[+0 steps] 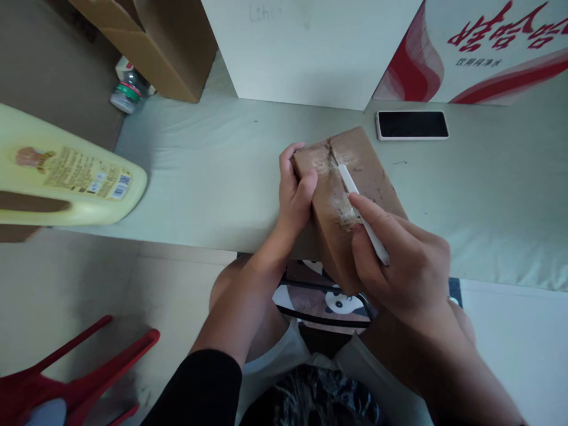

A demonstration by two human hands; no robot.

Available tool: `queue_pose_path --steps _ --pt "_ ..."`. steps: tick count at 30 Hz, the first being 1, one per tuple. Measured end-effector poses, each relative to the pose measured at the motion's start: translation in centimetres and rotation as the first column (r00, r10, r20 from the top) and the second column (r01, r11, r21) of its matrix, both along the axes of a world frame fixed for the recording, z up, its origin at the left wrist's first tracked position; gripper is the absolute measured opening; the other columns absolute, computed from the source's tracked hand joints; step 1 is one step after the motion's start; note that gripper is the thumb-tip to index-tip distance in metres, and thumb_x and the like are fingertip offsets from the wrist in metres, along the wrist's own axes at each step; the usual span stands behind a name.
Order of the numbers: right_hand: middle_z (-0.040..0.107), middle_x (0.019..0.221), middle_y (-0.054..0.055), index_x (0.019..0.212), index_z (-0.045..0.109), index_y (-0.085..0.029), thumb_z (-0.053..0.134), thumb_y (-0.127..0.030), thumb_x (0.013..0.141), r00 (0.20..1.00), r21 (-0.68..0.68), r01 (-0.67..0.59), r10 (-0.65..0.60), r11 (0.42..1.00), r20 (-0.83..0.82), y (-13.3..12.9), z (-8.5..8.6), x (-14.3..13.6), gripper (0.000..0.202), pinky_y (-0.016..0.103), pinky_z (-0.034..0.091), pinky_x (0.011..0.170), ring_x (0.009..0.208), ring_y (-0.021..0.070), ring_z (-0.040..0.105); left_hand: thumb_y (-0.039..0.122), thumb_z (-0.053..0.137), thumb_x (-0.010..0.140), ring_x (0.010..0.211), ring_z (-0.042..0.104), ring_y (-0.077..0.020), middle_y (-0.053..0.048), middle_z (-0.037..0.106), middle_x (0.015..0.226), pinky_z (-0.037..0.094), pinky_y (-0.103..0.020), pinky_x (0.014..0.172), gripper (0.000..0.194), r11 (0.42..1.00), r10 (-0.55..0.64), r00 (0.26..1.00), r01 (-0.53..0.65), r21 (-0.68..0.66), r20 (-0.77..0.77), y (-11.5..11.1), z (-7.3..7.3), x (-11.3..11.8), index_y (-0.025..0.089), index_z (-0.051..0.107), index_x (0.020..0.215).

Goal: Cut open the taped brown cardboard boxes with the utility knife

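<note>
A worn brown cardboard box point(377, 171) lies tilted across the table's near edge, with scuffed tape patches along its top seam. My left hand point(296, 192) grips its far left corner, thumb on top and fingers round the side. In my right hand point(402, 260) is a slim white box cutter point(350, 180), the index finger stretched along it. The cutter's thin tip meets the seam near the box's far end, where a dark slit shows. The right hand's lower fingers are partly hidden.
Beyond the box, a phone point(412, 125) lies on the pale green cloth point(199, 177). White cartons point(306, 59) stand at the back. On the left are a big yellow jug point(89, 171), a bottle point(126, 94) and an open carton point(177, 53). A red chair point(102, 361) stands below left.
</note>
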State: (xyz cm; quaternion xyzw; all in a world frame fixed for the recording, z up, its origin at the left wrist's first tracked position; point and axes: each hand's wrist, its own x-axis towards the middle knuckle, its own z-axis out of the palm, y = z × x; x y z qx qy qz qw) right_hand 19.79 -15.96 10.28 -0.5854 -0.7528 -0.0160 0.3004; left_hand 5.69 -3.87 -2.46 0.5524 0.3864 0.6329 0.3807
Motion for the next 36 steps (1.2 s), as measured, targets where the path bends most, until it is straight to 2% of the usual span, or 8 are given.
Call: queue_pose_path --steps 2,7,15,22,26,30,33,36 --pt "0.071 0.065 0.0 0.126 0.077 -0.021 0.056 -0.02 0.096 0.999 -0.004 0.014 -0.014 1.0 -0.03 -0.1 0.0 0.0 0.037 0.025 0.047 0.05 0.051 0.0137 0.061 0.078 0.059 0.087 0.113 0.064 -0.0312 -0.005 0.063 0.125 0.055 -0.048 0.1 0.059 1.0 -0.008 1.0 0.008 -0.016 0.012 0.0 0.0 0.0 0.042 0.049 0.132" --pt "0.073 0.069 0.001 0.128 0.077 -0.025 0.057 -0.022 0.095 0.997 -0.043 0.027 -0.03 0.999 -0.067 -0.2 -0.1 0.1 0.039 0.025 0.051 0.052 0.054 0.0147 0.064 0.078 0.054 0.09 0.114 0.063 -0.0314 -0.007 0.062 0.126 0.054 -0.051 0.102 0.062 0.999 0.001 1.0 -0.002 -0.045 -0.021 -0.2 0.2 0.0 0.036 0.046 0.135" --pt "0.079 0.075 0.003 0.129 0.077 -0.024 0.054 -0.025 0.098 0.998 -0.085 0.06 -0.06 0.995 -0.005 0.3 0.1 -0.3 0.038 0.025 0.044 0.05 0.057 0.0153 0.067 0.078 0.057 0.086 0.113 0.061 -0.035 -0.006 0.065 0.125 0.053 -0.054 0.1 0.06 0.999 -0.014 1.0 0.014 -0.035 -0.004 0.5 -0.9 -0.1 0.043 0.048 0.134" --pt "0.081 0.08 0.004 0.117 0.081 -0.023 0.056 -0.021 0.093 0.997 -0.044 0.052 -0.054 0.998 -0.057 0.1 0.2 -0.3 0.035 0.026 0.046 0.052 0.059 0.0157 0.069 0.08 0.055 0.088 0.117 0.062 -0.0335 -0.007 0.062 0.129 0.054 -0.054 0.105 0.063 0.998 0.011 1.0 -0.012 -0.067 -0.015 -0.2 0.2 0.1 0.037 0.046 0.134" --pt "0.082 0.083 0.005 0.119 0.081 -0.022 0.056 -0.021 0.092 0.994 -0.054 0.078 -0.081 0.996 -0.067 0.1 0.1 -0.4 0.036 0.027 0.048 0.053 0.063 0.0177 0.072 0.076 0.062 0.085 0.117 0.062 -0.0352 -0.005 0.063 0.129 0.053 -0.054 0.105 0.06 0.999 -0.007 1.0 0.007 -0.041 0.002 0.0 -0.1 0.0 0.042 0.049 0.133" --pt "0.082 0.083 0.004 0.122 0.08 -0.024 0.057 -0.022 0.093 0.996 -0.063 0.087 -0.089 0.994 -0.021 0.2 0.1 -0.4 0.038 0.026 0.049 0.053 0.06 0.0165 0.071 0.076 0.06 0.086 0.115 0.063 -0.0347 -0.005 0.064 0.126 0.055 -0.056 0.104 0.059 0.999 0.01 1.0 -0.01 -0.04 0.016 0.2 -0.3 0.0 0.041 0.05 0.133" --pt "0.083 0.082 0.004 0.116 0.081 -0.022 0.057 -0.019 0.092 0.996 -0.02 0.059 -0.06 0.998 -0.064 0.1 0.3 -0.4 0.034 0.026 0.05 0.052 0.06 0.0165 0.072 0.078 0.065 0.08 0.109 0.065 -0.035 -0.004 0.066 0.122 0.058 -0.055 0.099 0.062 0.999 0.005 1.0 -0.004 -0.048 0.023 0.3 -0.4 -0.1 0.044 0.052 0.13" --pt "0.083 0.08 0.004 0.109 0.082 -0.021 0.057 -0.015 0.091 0.99 0.013 0.058 -0.056 0.998 -0.127 0.0 0.4 -0.4 0.032 0.026 0.053 0.052 0.06 0.0169 0.074 0.079 0.063 0.08 0.113 0.064 -0.0368 -0.004 0.068 0.123 0.057 -0.056 0.1 0.063 0.997 0.002 1.0 0.0 -0.079 0.024 0.3 -0.6 -0.1 0.045 0.052 0.131"
